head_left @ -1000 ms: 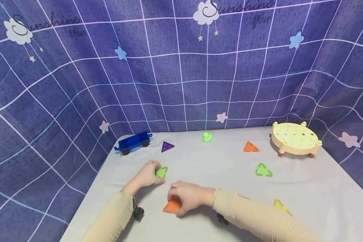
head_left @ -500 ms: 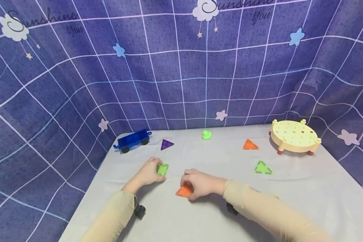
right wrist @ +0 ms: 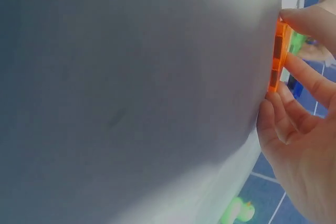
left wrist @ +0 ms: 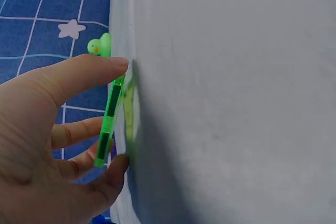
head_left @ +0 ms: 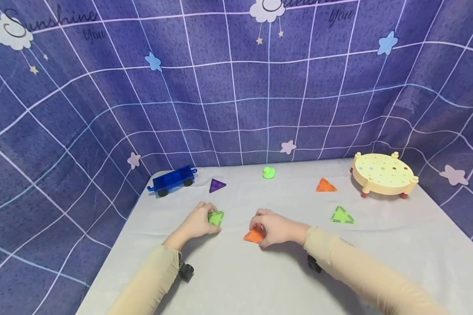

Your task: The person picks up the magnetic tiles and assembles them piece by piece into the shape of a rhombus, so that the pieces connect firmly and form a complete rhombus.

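The left hand (head_left: 197, 222) pinches a translucent green plastic triangular tile (head_left: 217, 218); the right hand (head_left: 279, 228) pinches a translucent orange plastic triangular tile (head_left: 254, 236), well apart from it over the pale cloth-covered surface (head_left: 236, 280). Both tiles look light, stiff and probably slippery, best held by their edges

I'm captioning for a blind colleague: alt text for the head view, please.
A person's left hand holds a green triangle and the right hand an orange triangle at a pale table. Behind them stand a blue wagon and a green duck.
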Available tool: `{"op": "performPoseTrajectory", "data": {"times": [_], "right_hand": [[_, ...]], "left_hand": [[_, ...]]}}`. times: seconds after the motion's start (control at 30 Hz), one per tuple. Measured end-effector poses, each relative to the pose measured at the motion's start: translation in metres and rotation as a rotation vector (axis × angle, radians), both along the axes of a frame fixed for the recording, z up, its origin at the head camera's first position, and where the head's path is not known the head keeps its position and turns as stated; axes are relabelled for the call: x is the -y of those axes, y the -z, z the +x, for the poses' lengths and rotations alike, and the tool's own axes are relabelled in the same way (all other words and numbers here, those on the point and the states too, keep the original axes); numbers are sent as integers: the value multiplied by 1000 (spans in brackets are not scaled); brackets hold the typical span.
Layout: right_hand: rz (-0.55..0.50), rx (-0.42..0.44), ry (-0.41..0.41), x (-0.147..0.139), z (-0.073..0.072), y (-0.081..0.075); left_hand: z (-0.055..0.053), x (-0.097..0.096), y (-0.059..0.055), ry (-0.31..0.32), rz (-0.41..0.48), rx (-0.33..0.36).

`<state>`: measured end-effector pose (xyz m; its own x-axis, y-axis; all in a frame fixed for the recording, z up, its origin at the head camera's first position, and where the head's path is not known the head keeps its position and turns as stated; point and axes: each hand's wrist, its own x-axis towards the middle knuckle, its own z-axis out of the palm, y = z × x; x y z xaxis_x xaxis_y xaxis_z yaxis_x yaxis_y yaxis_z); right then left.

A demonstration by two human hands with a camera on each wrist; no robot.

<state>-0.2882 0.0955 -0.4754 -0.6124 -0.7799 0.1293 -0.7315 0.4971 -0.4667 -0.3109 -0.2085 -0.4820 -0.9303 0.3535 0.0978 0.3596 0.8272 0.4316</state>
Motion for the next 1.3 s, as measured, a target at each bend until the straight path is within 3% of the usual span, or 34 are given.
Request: {"op": "performPoseTrajectory", "data": {"times": [0.27,0.43,0.57,0.77,0.87,0.93,1.1,1.3], "right_hand": [[-13,-7,54,-20,-10,1],[-23,-34,99,-30,-15,2],[-31,-36,143,-37,-20,2],[-20,-49,201,-42,-25,3],[-18,-44,221,-42,-25,3],[-25,-37,236,-41,-24,3],[-34,-41,275,-40,-24,6],[-34,-53,315,-39,-25,10]], "left_hand": [[-2,-9,0,41,69,17],[-5,-17,0,15,114,21],[-7,-26,1,-47,188,57],[-10,-41,5,-191,383,106],[-10,-51,7,-231,460,115],[-11,-58,8,-229,478,107],[-13,-75,9,-186,431,49],[-16,-96,10,-149,418,51]]}}
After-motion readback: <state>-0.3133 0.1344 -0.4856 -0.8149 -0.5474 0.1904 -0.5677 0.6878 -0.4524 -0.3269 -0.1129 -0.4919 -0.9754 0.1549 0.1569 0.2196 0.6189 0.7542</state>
